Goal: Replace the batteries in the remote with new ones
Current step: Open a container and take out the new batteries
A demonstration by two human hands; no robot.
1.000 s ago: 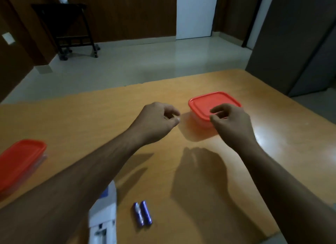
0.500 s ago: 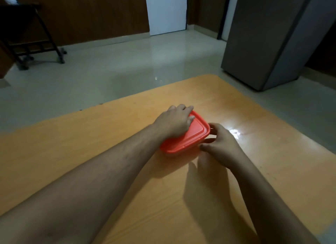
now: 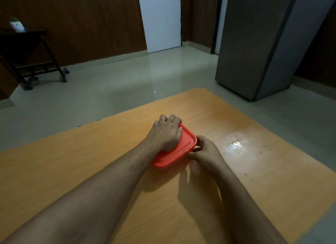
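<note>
Early stage: left hand [image 3: 166, 134] presses flat on the red box [image 3: 174, 152] lid mid-table [image 3: 72, 171], right hand [image 3: 204, 151] grip pinches its 3 o'clock rim, lid still on; remote, batteries out of view.

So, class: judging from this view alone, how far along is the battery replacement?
Nothing looks finished: neither remote nor batteries are in view. In hand: the left hand presses down on the red lid of a container on the wooden table, while the right hand works at the lid's edge. Left: opening it and the whole battery swap.
</note>
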